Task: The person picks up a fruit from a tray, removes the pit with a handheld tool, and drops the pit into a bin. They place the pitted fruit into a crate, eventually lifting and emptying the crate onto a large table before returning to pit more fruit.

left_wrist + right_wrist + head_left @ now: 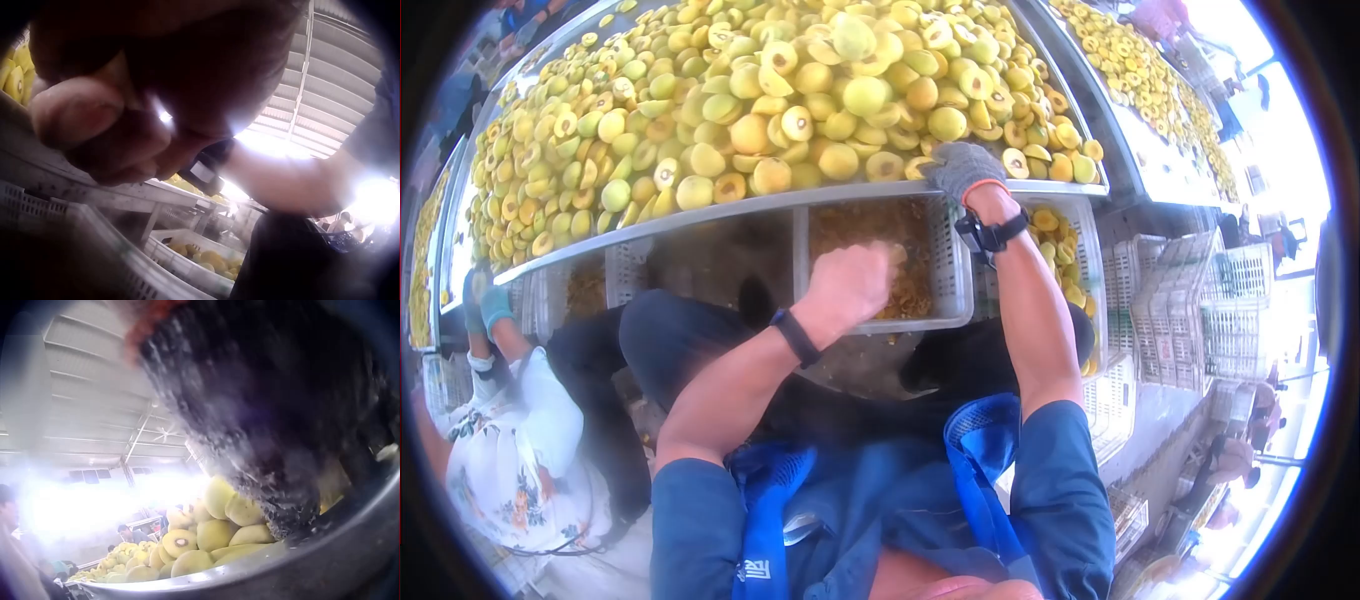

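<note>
A large heap of yellow peach halves (800, 110), several with brown centres, fills a metal-rimmed tray (730, 206). My bare left hand (850, 290) is curled above a white crate (945, 275) of brownish-yellow scraps. A small yellowish piece (896, 254) shows at its fingertips; its kind is blurred. The left wrist view shows the thumb and bent fingers (81, 112) close up. My right hand (966, 170), in a grey knitted glove, lies over the tray's near rim, touching the heap's edge. In the right wrist view the glove (250, 419) hides its own fingertips.
Another crate (1090, 250) with yellow fruit stands under the tray at right. Stacked white crates (1200, 310) are farther right. A person in a white patterned garment (515, 460) sits at left. A second fruit-covered table (1160, 150) lies at upper right.
</note>
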Available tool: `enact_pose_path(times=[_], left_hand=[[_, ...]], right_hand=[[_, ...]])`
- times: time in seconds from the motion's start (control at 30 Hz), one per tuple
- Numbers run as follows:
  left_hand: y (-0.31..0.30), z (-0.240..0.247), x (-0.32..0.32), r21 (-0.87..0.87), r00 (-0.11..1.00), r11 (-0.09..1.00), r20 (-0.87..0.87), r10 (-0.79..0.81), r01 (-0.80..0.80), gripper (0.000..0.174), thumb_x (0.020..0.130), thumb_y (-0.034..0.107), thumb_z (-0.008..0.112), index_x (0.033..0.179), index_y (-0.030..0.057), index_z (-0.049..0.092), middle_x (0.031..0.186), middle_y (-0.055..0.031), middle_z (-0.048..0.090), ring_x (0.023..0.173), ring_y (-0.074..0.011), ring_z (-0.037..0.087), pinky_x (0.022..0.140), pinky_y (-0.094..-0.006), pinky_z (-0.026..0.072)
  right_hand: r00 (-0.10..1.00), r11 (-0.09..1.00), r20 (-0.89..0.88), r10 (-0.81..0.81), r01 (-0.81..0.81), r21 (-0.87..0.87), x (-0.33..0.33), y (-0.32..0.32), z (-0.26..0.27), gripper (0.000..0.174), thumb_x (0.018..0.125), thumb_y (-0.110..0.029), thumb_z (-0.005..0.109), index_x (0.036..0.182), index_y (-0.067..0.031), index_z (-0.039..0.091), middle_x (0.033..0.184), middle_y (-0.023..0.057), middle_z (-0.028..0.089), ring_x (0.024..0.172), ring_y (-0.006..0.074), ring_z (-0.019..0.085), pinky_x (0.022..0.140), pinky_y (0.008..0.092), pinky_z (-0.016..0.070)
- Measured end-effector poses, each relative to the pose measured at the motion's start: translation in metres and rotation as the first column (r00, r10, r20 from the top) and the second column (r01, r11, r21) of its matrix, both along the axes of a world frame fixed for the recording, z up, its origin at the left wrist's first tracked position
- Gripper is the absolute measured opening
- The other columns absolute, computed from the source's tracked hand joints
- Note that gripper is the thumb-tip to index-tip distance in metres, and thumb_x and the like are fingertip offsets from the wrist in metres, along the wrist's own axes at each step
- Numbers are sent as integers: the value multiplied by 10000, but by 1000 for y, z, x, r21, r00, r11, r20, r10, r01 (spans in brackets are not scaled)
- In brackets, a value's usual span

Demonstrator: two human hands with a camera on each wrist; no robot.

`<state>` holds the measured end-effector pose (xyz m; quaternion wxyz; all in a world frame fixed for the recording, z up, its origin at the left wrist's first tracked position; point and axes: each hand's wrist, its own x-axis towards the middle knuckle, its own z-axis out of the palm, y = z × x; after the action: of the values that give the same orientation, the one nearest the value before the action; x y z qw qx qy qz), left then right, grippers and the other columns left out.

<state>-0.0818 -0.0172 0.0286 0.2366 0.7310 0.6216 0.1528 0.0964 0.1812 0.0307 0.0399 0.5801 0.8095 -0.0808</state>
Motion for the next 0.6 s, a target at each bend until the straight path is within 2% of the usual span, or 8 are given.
enact_pose_path(times=[0.1,0.13,0.23,0.27,0.4,0.5,0.53,0.6], left_hand=[[-1,-4,-4,14,1000,1000,22,-20,19,307,940,298,634,936,-8,618,766,-262,688,738,-460,686,687,-547,547],[-2,-3,-5,24,1000,1000,25,-14,13,321,946,305,632,920,-14,605,742,-257,680,732,-451,686,678,-539,546],[-2,-4,-11,57,998,998,50,27,-30,320,945,305,643,925,-12,603,732,-253,676,719,-444,681,669,-539,538],[-2,-2,-13,58,996,997,77,50,-54,317,945,303,647,928,-11,603,738,-253,677,717,-447,678,665,-543,533],[2,5,-16,52,972,990,204,115,-128,301,950,285,663,942,-9,597,735,-249,662,669,-452,645,648,-541,518],[7,-4,-16,94,873,985,480,81,-143,280,987,264,639,933,-6,586,689,-186,634,569,-364,608,583,-465,510],[10,-6,-15,117,808,982,587,50,-145,275,1005,256,626,927,-4,581,670,-156,624,530,-320,596,553,-430,507],[9,20,-14,-257,562,965,793,236,-42,268,1038,247,587,921,7,575,664,-89,597,496,-209,551,502,-347,469]], right_hand=[[1000,995,-4,-20,20,-102,-16,24,-12,424,860,-448,710,1113,-110,754,1205,172,716,1130,370,667,957,468,524],[990,998,-135,-50,54,26,-17,14,-11,438,819,-417,739,1115,-96,753,1179,192,722,1114,377,674,952,464,527],[986,998,-166,-15,24,51,-16,8,-5,447,794,-393,753,1127,-95,752,1190,204,717,1117,376,673,951,451,529],[980,997,-193,-57,44,-71,-14,11,0,464,763,-360,781,1149,-104,750,1220,207,706,1134,370,668,960,442,525],[877,998,-481,6,23,55,8,1,-14,472,810,-81,802,1268,-32,700,1116,146,736,985,249,716,823,335,571],[636,988,-757,-149,128,-88,19,-9,-14,506,867,-2,741,1357,20,618,1152,122,719,983,192,703,748,299,576],[355,950,-882,-309,65,-307,10,-30,10,551,892,-35,731,1415,14,566,1156,133,705,1038,174,670,827,277,553],[180,947,-938,-295,-73,-312,10,-52,18,580,900,14,695,1456,-2,531,1173,128,699,1047,160,664,825,259,552]])
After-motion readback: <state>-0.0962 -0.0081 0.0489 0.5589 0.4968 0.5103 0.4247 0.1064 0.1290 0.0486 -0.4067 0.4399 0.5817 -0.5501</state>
